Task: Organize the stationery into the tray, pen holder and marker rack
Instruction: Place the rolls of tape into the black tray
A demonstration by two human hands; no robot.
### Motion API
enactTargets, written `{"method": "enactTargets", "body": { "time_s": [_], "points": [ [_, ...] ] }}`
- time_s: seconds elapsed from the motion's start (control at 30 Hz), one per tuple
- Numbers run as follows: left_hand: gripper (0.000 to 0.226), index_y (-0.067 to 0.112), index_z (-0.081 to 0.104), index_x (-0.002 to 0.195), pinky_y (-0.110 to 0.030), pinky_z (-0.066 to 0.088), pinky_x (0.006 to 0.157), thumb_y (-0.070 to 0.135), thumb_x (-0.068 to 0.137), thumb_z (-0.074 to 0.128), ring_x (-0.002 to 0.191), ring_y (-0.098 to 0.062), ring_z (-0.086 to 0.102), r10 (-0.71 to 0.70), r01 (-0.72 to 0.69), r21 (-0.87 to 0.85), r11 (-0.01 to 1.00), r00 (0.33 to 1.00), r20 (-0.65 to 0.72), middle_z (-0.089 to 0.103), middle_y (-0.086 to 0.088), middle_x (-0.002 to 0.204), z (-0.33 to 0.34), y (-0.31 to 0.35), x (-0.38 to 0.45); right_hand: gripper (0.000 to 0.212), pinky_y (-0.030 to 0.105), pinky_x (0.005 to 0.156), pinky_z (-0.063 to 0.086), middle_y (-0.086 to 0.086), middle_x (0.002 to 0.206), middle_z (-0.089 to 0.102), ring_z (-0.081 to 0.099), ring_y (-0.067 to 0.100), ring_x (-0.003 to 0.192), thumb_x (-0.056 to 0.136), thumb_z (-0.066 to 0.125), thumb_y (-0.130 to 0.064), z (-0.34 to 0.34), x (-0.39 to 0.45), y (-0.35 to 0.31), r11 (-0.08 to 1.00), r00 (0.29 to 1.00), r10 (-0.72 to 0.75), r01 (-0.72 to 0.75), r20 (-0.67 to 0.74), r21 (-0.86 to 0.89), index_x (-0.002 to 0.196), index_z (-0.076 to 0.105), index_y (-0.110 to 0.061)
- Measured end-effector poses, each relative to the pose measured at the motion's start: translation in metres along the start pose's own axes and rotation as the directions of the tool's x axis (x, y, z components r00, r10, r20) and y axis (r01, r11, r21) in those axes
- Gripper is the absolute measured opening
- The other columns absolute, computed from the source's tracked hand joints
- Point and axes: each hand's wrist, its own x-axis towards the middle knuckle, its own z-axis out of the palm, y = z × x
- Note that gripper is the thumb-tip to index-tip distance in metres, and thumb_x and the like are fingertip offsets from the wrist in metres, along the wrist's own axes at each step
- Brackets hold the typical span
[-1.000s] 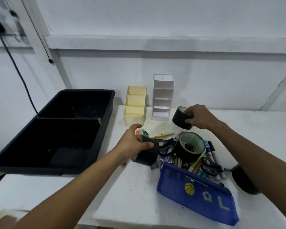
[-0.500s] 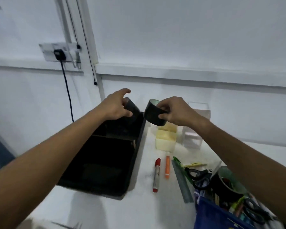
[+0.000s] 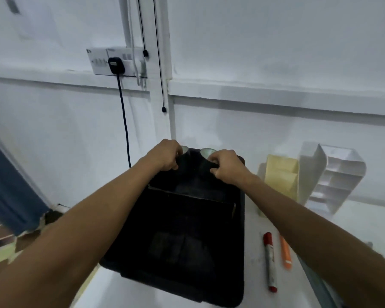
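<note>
Two rolls of black tape are held over the far compartment of the black tray. The left hand is curled tightly around one tape roll, with the fingers wrapped over its dark outer band and its pale inner rim showing just beyond the knuckles. The right hand is closed in the same manner on the second tape roll, which is pinched between thumb and fingers, its light core turned away from the wrist. The two rolls are held just beside each other, between the two hands; whether they touch the tray floor cannot be told, since black tape merges with black tray. A divider is seen across the tray, nearer than both hands.

To the right of the right hand, a yellow pen holder and a white marker rack are stood on the white table, close together. Nearer than the right hand and below its forearm, a red marker and an orange highlighter are laid side by side on the table, just beside the tray's right wall.
</note>
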Motion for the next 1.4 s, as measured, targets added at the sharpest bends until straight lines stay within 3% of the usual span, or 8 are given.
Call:
{"method": "enactTargets", "body": {
  "time_s": [0.17,0.3,0.4,0.57,0.7,0.8,1.0,1.4],
  "points": [
    [0.04,0.013,0.067,0.115,-0.028,0.045,0.075,0.008,0.075,0.073,0.102,-0.028,0.062,0.082,-0.083,0.031,0.996,0.996,0.029,0.064,-0.011,0.113,0.032,-0.019,0.025,0.017,0.025,0.074,0.044,0.011,0.089,0.066,0.062,0.031,0.094,0.073,0.065,-0.004,0.032,0.022,0.015,1.0,0.999,0.027,-0.027,0.018,-0.01,0.09,0.068,-0.005],
    [0.046,0.016,0.056,0.133,-0.037,0.046,0.097,0.009,0.087,0.061,0.118,-0.031,0.056,0.068,-0.07,0.045,0.997,0.997,0.046,0.055,-0.011,0.132,0.052,-0.025,0.042,0.038,0.033,0.097,0.048,0.015,0.113,0.066,0.059,0.03,0.111,0.074,0.062,-0.004,0.055,0.033,0.019,0.999,0.999,0.035,-0.034,0.04,-0.032,0.111,0.066,-0.009],
    [0.035,0.017,0.061,0.126,-0.033,0.046,0.094,0.009,0.092,0.053,0.115,-0.027,0.055,0.124,-0.127,0.057,0.99,0.991,0.047,0.059,-0.008,0.127,0.062,-0.029,0.051,0.049,0.03,0.105,0.042,0.01,0.125,0.063,0.055,0.026,0.119,0.074,0.059,-0.003,0.067,0.038,0.019,1.0,0.999,0.02,-0.02,0.03,-0.011,0.122,0.061,-0.013],
    [0.029,0.018,0.063,0.118,-0.038,0.048,0.092,0.013,0.094,0.049,0.11,-0.029,0.057,0.174,-0.178,0.121,0.977,0.984,0.044,0.061,-0.009,0.121,0.077,-0.037,0.055,0.034,0.028,0.091,0.048,0.01,0.108,0.07,0.062,0.028,0.104,0.077,0.059,0.0,0.077,0.036,0.022,0.996,0.999,0.006,-0.001,0.049,-0.091,0.108,0.07,-0.011],
    [0.034,0.027,0.066,0.112,-0.041,0.051,0.091,0.042,0.084,0.055,0.099,-0.029,0.064,0.181,-0.185,0.232,0.955,0.983,0.04,0.068,-0.007,0.109,0.093,-0.042,0.05,0.032,0.03,0.083,0.052,0.008,0.096,0.072,0.065,0.027,0.093,0.073,0.058,0.003,0.084,0.038,0.029,0.993,0.996,-0.012,0.022,0.089,-0.112,0.099,0.072,-0.011],
    [0.035,0.021,0.061,0.123,-0.038,0.049,0.091,0.017,0.09,0.053,0.108,-0.03,0.06,0.095,-0.102,0.125,0.987,0.994,0.058,0.063,-0.007,0.12,0.096,-0.041,0.051,0.035,0.025,0.078,0.049,0.008,0.098,0.07,0.064,0.027,0.094,0.07,0.058,0.004,0.087,0.041,0.034,0.992,0.993,-0.004,0.018,0.117,-0.121,0.098,0.071,-0.013],
    [0.044,0.02,0.056,0.13,-0.039,0.049,0.094,0.011,0.087,0.055,0.112,-0.029,0.058,0.077,-0.08,0.035,0.996,0.992,0.098,0.06,-0.006,0.124,0.1,-0.042,0.048,0.032,0.021,0.072,0.041,0.01,0.096,0.069,0.062,0.028,0.092,0.071,0.055,0.005,0.094,0.046,0.041,0.994,0.987,-0.013,0.029,0.16,-0.103,0.096,0.07,-0.01],
    [0.035,0.017,0.063,0.123,-0.037,0.048,0.096,0.01,0.091,0.051,0.114,-0.027,0.057,0.109,-0.111,0.027,0.993,0.992,0.058,0.06,-0.007,0.126,0.095,-0.045,0.048,0.052,0.038,0.099,0.048,0.006,0.119,0.065,0.06,0.025,0.112,0.08,0.057,-0.001,0.107,0.052,0.051,0.992,0.977,0.037,-0.011,0.21,-0.123,0.127,0.057,-0.024]
  ]
}}
